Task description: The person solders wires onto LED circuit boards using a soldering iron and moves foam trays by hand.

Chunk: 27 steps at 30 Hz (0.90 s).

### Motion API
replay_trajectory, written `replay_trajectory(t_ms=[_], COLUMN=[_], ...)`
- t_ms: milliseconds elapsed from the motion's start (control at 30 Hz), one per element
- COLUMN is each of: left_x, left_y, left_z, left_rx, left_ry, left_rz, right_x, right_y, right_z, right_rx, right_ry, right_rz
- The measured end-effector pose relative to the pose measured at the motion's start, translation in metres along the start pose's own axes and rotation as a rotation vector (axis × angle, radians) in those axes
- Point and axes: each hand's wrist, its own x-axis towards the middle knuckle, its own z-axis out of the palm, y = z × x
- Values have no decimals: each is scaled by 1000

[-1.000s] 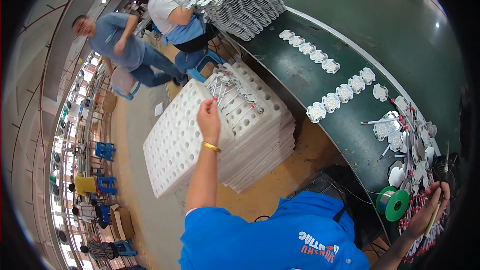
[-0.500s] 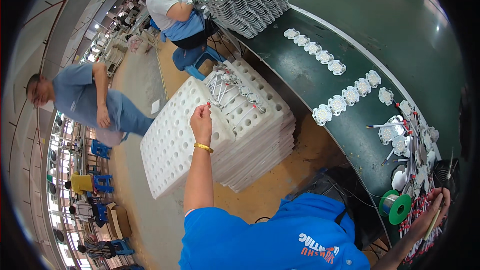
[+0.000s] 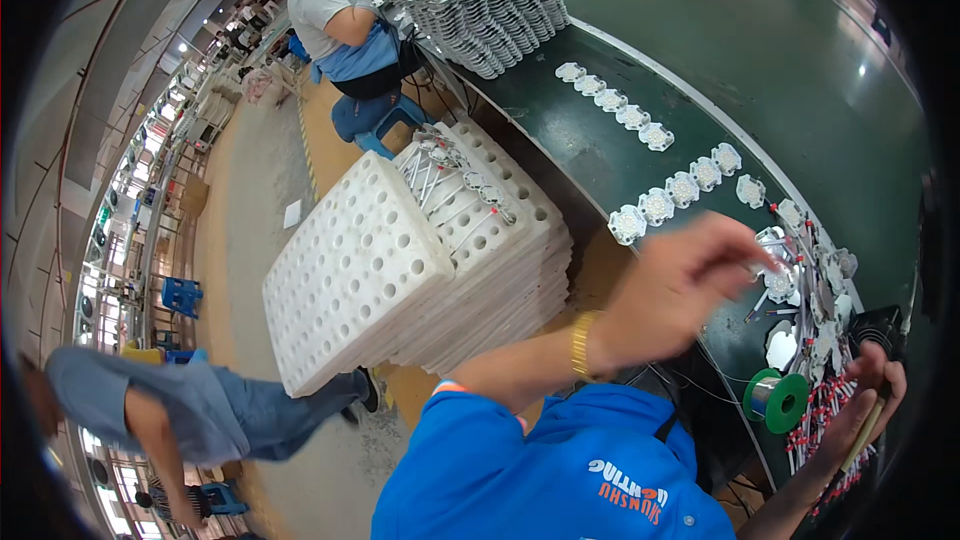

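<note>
With the green spool (image 3: 777, 404) as my marker, my left grip (image 3: 690, 275) is beyond it and a little to its left, above the near edge of the surface (image 3: 555, 130). Its fingers curl toward some round white boards (image 3: 780, 282), but they are blurred, so I cannot tell whether they pinch anything. Just right of the spool, my right grip (image 3: 852, 418) is closed around a thin tan-handled tool (image 3: 861, 438). Red-tipped wires (image 3: 812, 425) bunch between the spool and that grip. A row of white boards (image 3: 683, 188) lies beyond the spool to its left, with a second row (image 3: 613, 101) farther off. Well to the spool's left stands a holed white foam slab (image 3: 345, 265).
</note>
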Motion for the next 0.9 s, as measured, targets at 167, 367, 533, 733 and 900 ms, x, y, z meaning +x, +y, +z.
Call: replay_trajectory(t_ms=[167, 367, 533, 733, 900], left_x=[15, 4, -7, -22, -31], left_y=[14, 4, 4, 15, 22], left_z=[74, 89, 90, 101, 106], left_rx=[-29, -63, -130, -124, -56], left_ry=[-179, -201, -160, -49, -102], left_rz=[327, 265, 189, 218, 191], right_x=[7, 5, 10, 15, 14], right_y=[-23, -26, -25, -33, -12], right_z=[11, 3, 14, 13, -8], right_rx=[70, 75, 73, 333, 252], right_ry=[-87, 128, -151, -194, -179], right_rz=[-84, 128, 41, 141, 91])
